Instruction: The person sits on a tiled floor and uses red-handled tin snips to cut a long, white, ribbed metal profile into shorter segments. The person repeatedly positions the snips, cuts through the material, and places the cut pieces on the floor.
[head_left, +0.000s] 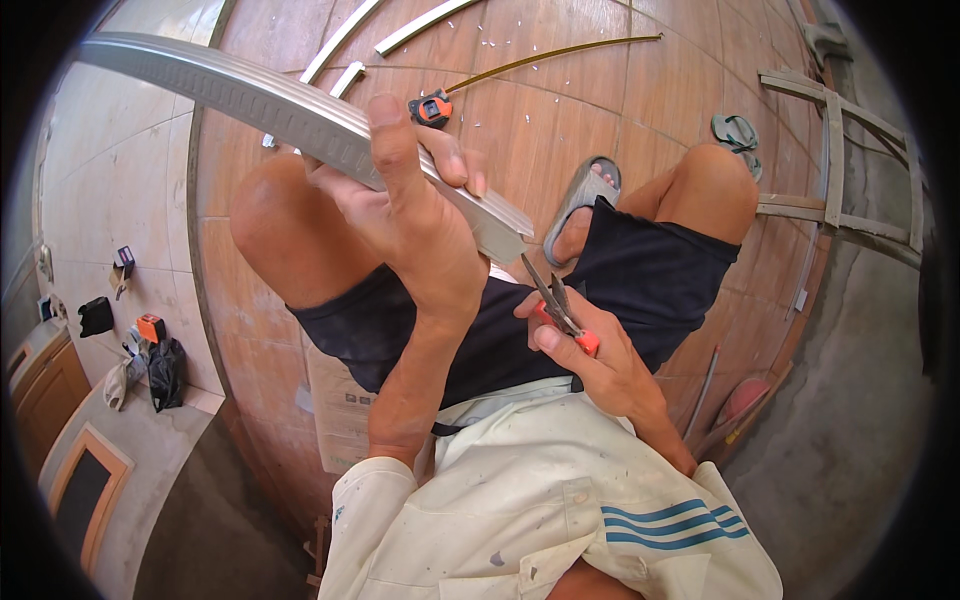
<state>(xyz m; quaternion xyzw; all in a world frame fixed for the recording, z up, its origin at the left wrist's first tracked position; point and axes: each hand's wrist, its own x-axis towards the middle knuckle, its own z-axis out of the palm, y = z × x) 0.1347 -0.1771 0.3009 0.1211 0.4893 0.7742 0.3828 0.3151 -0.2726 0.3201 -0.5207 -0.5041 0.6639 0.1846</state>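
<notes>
My left hand (432, 235) is wrapped round a long silver metal channel (250, 98), thumb laid along its upper side. The channel slants from the far left down to its near end, above my lap. In my right hand (605, 365) is a pair of tin snips (562, 308) with red handles. Their blades are parted, and the tips reach up close to the channel's near end; whether they touch it I cannot tell.
On the tiled floor ahead lie an orange-and-black tape measure (431, 108) with its blade drawn out, several light metal strips (428, 25) and small scraps. Flip-flops (736, 130) and a wooden frame (833, 160) are at the right. Cardboard (345, 425) lies by my left side; a black bag (166, 375) sits farther left.
</notes>
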